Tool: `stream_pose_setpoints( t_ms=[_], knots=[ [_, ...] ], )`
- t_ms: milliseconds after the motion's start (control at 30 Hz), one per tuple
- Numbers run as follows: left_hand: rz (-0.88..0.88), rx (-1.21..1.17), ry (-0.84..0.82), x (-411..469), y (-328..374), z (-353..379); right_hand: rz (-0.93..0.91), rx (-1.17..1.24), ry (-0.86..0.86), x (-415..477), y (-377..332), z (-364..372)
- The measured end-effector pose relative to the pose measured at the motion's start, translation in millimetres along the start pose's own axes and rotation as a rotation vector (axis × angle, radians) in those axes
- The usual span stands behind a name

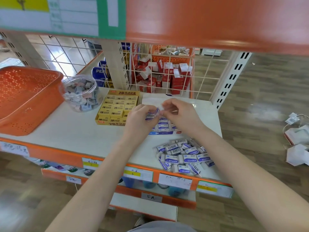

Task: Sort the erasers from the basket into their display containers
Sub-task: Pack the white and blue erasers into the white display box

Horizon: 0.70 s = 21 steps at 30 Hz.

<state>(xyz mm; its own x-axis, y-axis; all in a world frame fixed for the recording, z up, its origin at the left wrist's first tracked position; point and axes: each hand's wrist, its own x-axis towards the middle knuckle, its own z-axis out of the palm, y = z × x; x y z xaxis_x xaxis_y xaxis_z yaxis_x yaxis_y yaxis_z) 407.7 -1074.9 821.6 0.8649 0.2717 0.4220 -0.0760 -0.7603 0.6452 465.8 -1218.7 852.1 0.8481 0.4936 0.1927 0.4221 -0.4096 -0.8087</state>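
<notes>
Head view: orange basket at left of frame, blue-and-white display box at centre.
Left hand and right hand together pinch one eraser above that box; loose erasers lie lower right.

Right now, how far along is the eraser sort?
Done: the tilted orange perforated plastic basket shows nothing inside, the yellow 2B eraser box looks full, and the clear round tub holds mixed erasers. In hand: left hand and right hand handle a white-and-blue eraser over the blue-and-white box. Left: the loose white-and-blue eraser pile.
</notes>
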Motion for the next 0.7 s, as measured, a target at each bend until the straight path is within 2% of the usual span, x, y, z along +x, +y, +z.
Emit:
stream_pose_setpoints(
  t_ms=[200,367,467,600,700],
  knots=[
    [-0.015,-0.066,-0.055,-2,0,0,0.03,0.033,0.027,-6,7,-7],
    [-0.054,-0.171,-0.08,0,2,-5,0.022,-0.01,-0.086,-10,13,-14],
    [-0.013,-0.18,-0.124,-1,4,-5,-0.009,-0.047,-0.117,-12,11,-16],
    [0.023,0.023,-0.131,1,-3,-4,0.015,-0.26,-0.05,-4,13,-30],
    [0.02,0.312,-0.292,6,-12,-6,-0.024,-0.564,-0.125,6,21,-43]
  ],
)
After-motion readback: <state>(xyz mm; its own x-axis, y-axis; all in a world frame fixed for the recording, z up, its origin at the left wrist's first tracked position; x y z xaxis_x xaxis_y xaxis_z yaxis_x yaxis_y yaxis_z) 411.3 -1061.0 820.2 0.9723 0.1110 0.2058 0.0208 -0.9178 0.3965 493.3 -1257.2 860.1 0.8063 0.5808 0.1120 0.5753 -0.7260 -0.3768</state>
